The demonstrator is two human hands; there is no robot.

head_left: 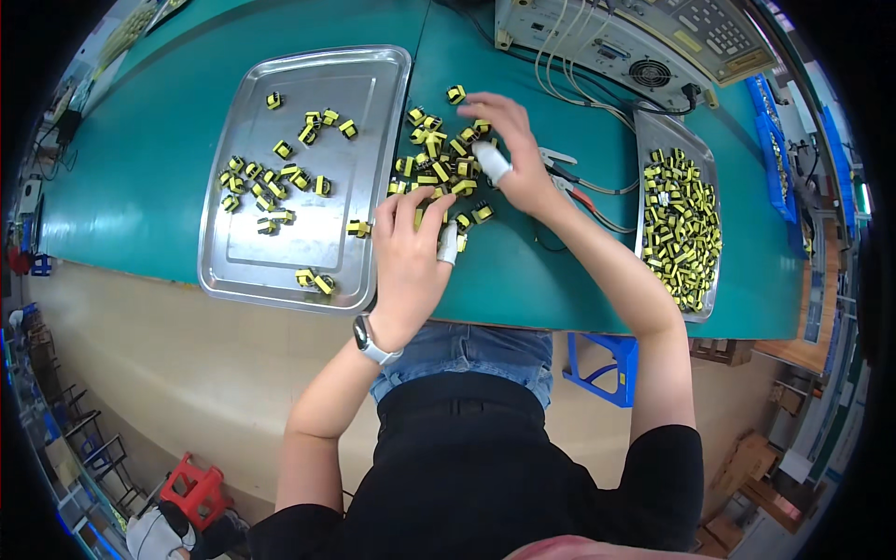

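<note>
A heap of small yellow-and-black parts [439, 154] lies on the green table [140, 168] between two metal trays. My left hand [411, 257] rests palm down at the heap's near edge, a white cot on one finger, fingers touching the parts; a watch is on that wrist. My right hand [509, 149] reaches over the far side of the heap, fingers spread on the parts, also with a white finger cot. Whether either hand grips a part is hidden. The left metal tray [373, 75] holds scattered parts of the same kind.
A narrower metal tray [649, 126] at the right is packed with the same parts. A grey instrument with a fan and keypad [635, 42] stands at the back, its cables and clips [579, 187] trailing by my right wrist. A blue stool [607, 364] is under the table.
</note>
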